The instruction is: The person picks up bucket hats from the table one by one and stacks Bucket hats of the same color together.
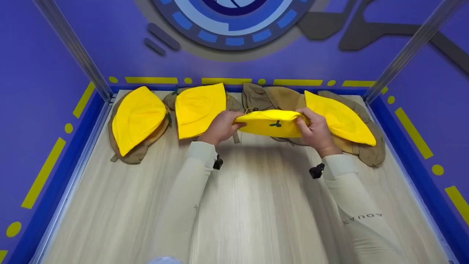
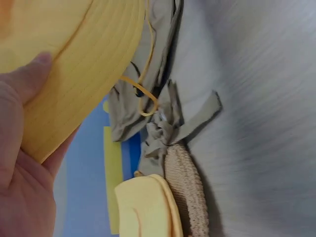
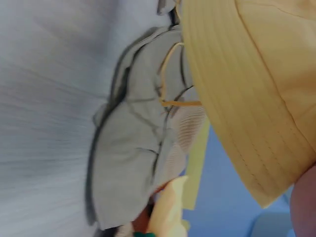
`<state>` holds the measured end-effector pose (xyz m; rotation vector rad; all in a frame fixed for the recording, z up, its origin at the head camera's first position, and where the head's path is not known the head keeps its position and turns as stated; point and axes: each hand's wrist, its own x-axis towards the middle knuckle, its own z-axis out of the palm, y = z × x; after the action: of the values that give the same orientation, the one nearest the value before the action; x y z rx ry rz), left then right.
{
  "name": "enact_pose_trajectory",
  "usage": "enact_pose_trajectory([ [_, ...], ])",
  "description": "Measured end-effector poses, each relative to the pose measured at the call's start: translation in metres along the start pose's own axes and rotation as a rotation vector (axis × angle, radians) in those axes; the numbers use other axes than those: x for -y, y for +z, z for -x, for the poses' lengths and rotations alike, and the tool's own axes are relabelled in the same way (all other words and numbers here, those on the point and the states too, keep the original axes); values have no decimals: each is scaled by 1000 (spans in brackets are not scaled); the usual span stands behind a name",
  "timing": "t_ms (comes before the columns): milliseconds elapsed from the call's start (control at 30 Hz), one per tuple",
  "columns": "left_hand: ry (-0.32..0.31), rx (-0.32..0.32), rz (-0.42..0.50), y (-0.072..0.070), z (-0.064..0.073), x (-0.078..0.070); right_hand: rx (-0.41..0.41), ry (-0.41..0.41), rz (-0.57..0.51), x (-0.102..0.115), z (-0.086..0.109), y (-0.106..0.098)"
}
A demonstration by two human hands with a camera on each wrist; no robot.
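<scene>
So both hands are clamped on the same thing: the left hand (image 1: 221, 127) pinches one end of a yellow hat (image 1: 256, 127), thumb on top of the brim and fingers underneath, and the right hand (image 1: 316, 130) has the other end. The right wrist view only catches a sliver of that hand, but from above it looks like thumb and fingers pinching too. The hat is stretched out flat-ish between the two sets of fingers, lifted off the table (image 1: 238, 220), with a little green sprig mark (image 1: 275, 124) facing back toward the person. A thin yellow cord (image 3: 182, 103) dangles just below its brim, inward from the right fingers

Just past the fingers, behind and under the held hat, there's some khaki headwear (image 1: 287, 96) lying on the table. Right beside the left fingers, on their outer side, a second yellow hat (image 1: 200, 110) sits over more khaki fabric (image 1: 234, 105). Just outside the right fingers, another yellow hat (image 1: 344, 121) lies slanted on a khaki hat (image 1: 372, 150). Farthest out, well to the left of the left fingers, one more yellow hat (image 1: 139, 117) rests on a brown hat (image 1: 132, 158)
</scene>
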<state>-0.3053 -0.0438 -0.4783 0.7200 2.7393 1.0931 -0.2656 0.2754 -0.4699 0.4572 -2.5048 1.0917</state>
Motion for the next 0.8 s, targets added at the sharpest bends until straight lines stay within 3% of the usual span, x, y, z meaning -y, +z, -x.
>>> enact_pose_trajectory([
  [167,13,-36,6,-9,8,-4,67,-11,-52,7,-3,-17],
  [367,-5,-38,58,-17,19,-6,266,110,-61,10,-5,-38],
  [500,-20,-36,95,-21,27,-3,367,135,-21,9,-5,-39],
  [667,-59,-72,206,-28,38,1,373,121,-2,17,-8,-36],
  [800,-21,-122,251,-42,47,0,359,84,3,31,-13,-35],
])
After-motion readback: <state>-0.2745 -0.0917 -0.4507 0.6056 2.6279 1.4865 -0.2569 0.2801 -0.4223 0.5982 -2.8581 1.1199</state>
